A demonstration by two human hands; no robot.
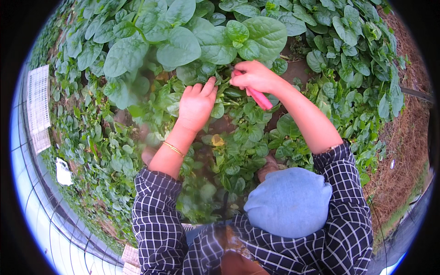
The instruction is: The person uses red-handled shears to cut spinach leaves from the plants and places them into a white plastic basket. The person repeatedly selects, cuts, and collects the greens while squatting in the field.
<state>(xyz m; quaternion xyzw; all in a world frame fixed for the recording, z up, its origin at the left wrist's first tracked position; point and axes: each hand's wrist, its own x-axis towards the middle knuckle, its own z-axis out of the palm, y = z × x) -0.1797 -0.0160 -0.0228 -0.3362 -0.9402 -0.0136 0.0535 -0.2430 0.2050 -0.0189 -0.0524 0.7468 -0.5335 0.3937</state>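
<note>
Broad-leaved green plants that look like Malabar spinach (178, 46) grow in front of me. My right hand (254, 77) grips the pink handle of a small cutting tool (260, 98) low among the stems. Its working end is mostly hidden by my fingers and the leaves. Just to the left, my left hand (197, 103) rests palm down at the same clump, its fingertips among leaves and stems. Its thumb and palm are out of sight, so whether it grasps any greens is unclear. Lighter loose-looking leaves (173, 99) lie beside it.
Shorter plants (240, 147) grow close around my feet. A denim-covered knee (288, 202) rises in front of my body. White plastic crates (38, 106) stand at the far left, near a white bag or sheet (64, 172). Dry straw-like ground (398, 151) runs along the right.
</note>
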